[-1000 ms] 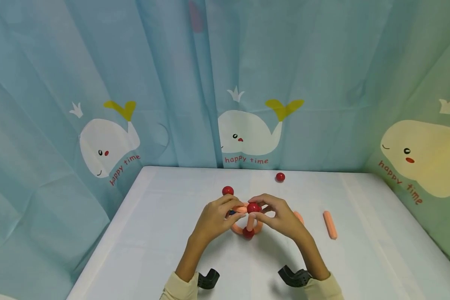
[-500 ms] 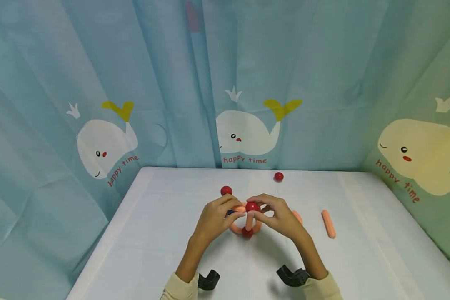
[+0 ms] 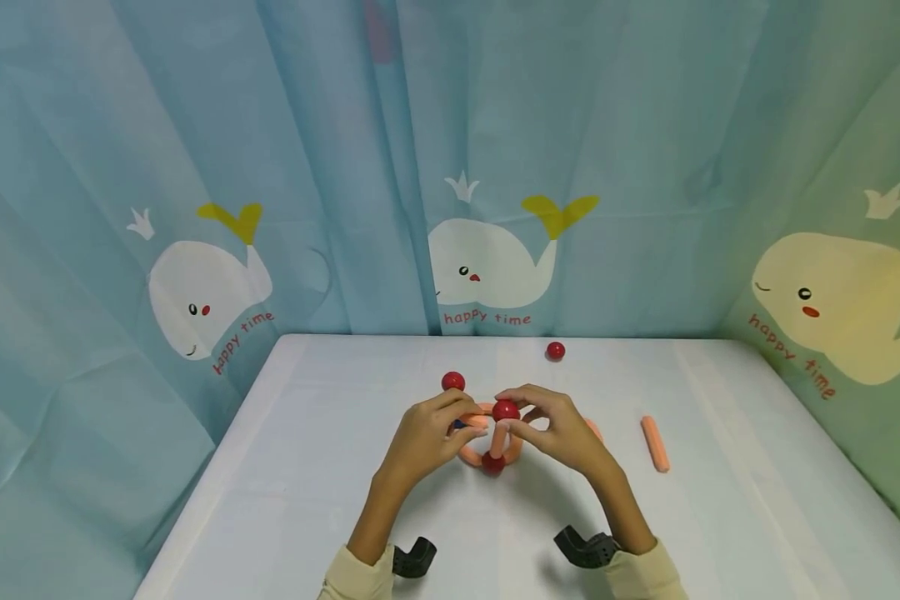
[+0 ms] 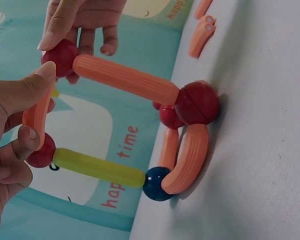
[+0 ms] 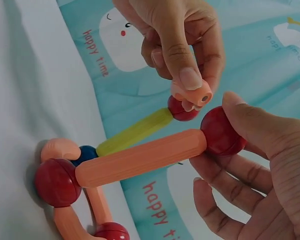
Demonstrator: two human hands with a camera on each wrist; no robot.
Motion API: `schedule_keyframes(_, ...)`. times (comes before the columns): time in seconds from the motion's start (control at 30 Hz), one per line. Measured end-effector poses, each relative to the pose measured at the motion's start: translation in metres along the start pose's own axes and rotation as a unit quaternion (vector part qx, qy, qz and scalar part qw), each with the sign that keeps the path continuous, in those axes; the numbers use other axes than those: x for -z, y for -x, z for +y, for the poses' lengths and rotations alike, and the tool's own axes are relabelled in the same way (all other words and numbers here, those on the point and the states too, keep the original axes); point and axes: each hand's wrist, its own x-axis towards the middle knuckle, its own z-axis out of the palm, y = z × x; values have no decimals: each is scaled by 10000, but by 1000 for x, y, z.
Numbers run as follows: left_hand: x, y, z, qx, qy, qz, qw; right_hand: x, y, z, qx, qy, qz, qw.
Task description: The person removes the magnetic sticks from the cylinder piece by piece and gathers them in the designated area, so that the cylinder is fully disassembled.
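My left hand (image 3: 423,435) pinches a short salmon-coloured stick (image 4: 37,117) with a magnet end. My right hand (image 3: 558,427) holds a red ball (image 5: 222,131) between thumb and fingers. That ball tops an upright straight salmon stick (image 5: 142,157), which rises from a lower red ball (image 4: 197,103). A yellow-green stick (image 4: 99,167) stands between a blue ball (image 4: 159,184) and another red ball (image 5: 183,108) beside my left fingers. Curved salmon sticks (image 4: 190,159) join the lower balls into a ring on the table. Whether the held stick touches either upper ball, I cannot tell.
A loose red ball (image 3: 556,351) lies near the table's back edge. To the right are a straight salmon stick (image 3: 656,444) and a curved salmon piece (image 3: 593,428), partly behind my right hand. A whale-print curtain (image 3: 345,167) hangs behind the white table (image 3: 285,500).
The right end of the stick in my left hand has drawn slightly away from the red ball in my right hand. Both hands otherwise keep their hold, and the head view shifts a little.
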Motion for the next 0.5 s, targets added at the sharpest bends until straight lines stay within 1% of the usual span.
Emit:
schedule_keyframes(0.27,4,1,-1,-157,-143,-150,9997,0,1,6,-29,-95,-123,9999)
schedule_keyframes(0.5,8,2,-2,-198,-615,-348,9973,-1,0,7,-61,-13,-264,9996)
